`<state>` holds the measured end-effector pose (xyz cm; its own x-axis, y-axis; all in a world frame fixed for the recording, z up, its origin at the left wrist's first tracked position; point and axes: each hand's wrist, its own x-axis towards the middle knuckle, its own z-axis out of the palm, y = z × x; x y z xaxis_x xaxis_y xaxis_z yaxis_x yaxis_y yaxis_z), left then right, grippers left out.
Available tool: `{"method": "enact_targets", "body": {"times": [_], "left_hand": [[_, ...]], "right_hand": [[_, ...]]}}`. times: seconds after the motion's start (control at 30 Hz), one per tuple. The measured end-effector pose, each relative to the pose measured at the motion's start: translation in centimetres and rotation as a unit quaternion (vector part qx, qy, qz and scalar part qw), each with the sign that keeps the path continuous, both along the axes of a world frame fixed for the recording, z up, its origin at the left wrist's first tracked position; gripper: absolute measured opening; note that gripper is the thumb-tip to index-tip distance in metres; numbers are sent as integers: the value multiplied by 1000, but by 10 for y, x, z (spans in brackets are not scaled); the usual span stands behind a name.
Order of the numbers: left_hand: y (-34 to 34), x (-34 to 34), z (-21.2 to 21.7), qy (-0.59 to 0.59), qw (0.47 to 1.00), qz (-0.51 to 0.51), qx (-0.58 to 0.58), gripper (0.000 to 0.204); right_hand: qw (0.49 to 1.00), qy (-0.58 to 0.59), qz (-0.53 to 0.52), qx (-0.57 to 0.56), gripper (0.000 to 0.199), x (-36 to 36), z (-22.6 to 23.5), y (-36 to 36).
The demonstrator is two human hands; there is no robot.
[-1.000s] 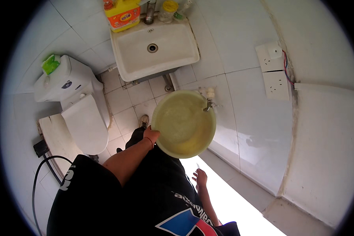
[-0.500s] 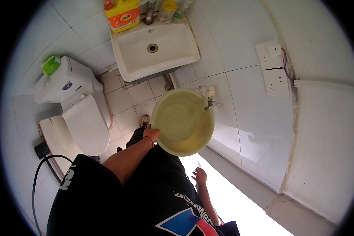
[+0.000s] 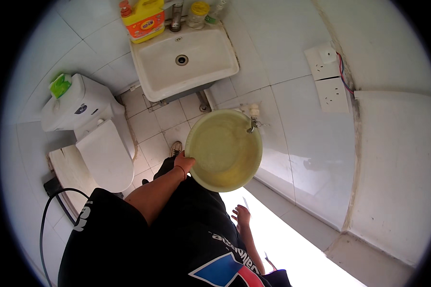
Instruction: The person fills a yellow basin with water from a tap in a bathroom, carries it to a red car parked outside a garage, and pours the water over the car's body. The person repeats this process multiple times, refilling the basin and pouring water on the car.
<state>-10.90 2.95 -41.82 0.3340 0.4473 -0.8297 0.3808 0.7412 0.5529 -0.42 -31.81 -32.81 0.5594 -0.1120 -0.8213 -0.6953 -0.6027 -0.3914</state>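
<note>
A round, pale yellow-green basin point(image 3: 221, 149) is in front of me, its wide mouth facing up. My left hand point(image 3: 186, 162) grips its near-left rim, the fingers going out of sight under the edge. At the basin's far-right side a small wall tap point(image 3: 253, 125) reaches over the rim. I cannot make out whether water runs from it. Lower down, my right hand point(image 3: 242, 216) hangs apart from the basin, its fingers spread and nothing visible in them.
A white sink point(image 3: 146, 67) is at the far side, with a yellow jug point(image 3: 143, 24) and a yellow-lidded jar point(image 3: 198, 14) behind its bowl. At the left stands a white toilet point(image 3: 105, 153). Wall sockets point(image 3: 331, 93) with loose wires are at right.
The view has shifted slightly, so the sink sits a little further left and the sockets higher. My left hand keeps its hold on the basin; my right hand barely moves.
</note>
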Motion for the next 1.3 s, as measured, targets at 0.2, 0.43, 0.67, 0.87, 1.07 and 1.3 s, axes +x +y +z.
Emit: {"method": "enact_targets", "body": {"times": [0.2,0.43,0.67,0.87,1.07,1.3], "left_hand": [[-1,0,3,10,1000,-14,-11,42],[-11,-4,-21,-31,1000,3,0,44],[-14,-4,-30,-39,999,25,-5,45],[-9,-3,-18,-18,999,28,-20,46],[-9,-3,-15,-41,997,60,-35,47],[-10,-4,-14,-33,998,53,-32,46]], "right_hand": [[1000,-1,2,11,37,-3,5,2],[1000,7,-10,16,37,-5,5,1],[1000,9,-5,16,38,-4,5,-1],[1000,12,-1,14,38,-3,5,-1],[1000,14,1,13,38,-1,5,0],[1000,4,17,15,38,4,-1,-4]]}}
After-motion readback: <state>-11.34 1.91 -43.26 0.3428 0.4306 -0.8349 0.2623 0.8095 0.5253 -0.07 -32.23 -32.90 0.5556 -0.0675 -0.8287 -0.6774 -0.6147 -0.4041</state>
